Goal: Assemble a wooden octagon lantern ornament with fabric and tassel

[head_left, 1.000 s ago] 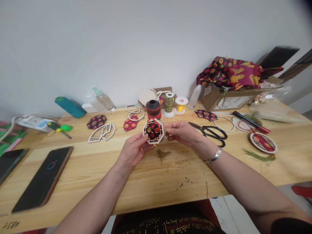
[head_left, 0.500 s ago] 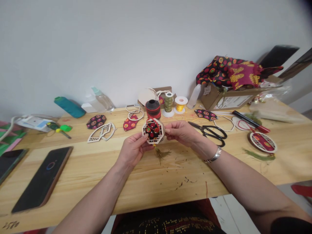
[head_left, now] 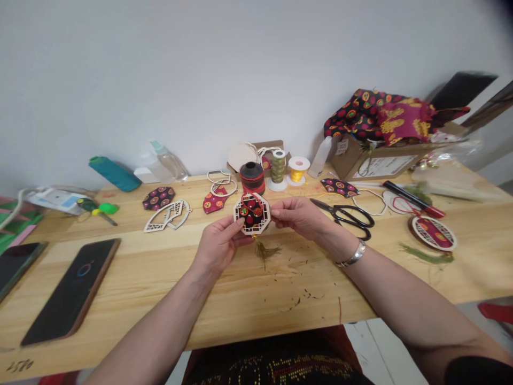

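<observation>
Between my two hands is an octagonal pendant (head_left: 252,215) with a pale lattice frame, dark patterned fabric inside and a red cord lying over its face. An olive tassel (head_left: 265,249) hangs from its lower edge. My left hand (head_left: 219,238) is closed on the pendant's left side, thumb on the front and fingers behind. At its right edge, my right hand (head_left: 297,216) pinches with thumb and forefinger. Black-handled scissors (head_left: 352,217) lie just right of my right hand. A second, oval pendant (head_left: 434,233) with an olive tassel rests farther right.
Behind the pendant stand a red-and-black thread spool (head_left: 252,178), an olive spool (head_left: 278,168) and a yellow spool (head_left: 297,172). Pale frames (head_left: 168,216) lie to the left, near a phone (head_left: 72,289). A cardboard box (head_left: 377,162) heaped with fabric (head_left: 360,115) stands at the back right.
Both hands keep their hold on the pendant, which stays nearly in place. The red cord on its face looks slightly shifted. The camera view has moved very slightly.
</observation>
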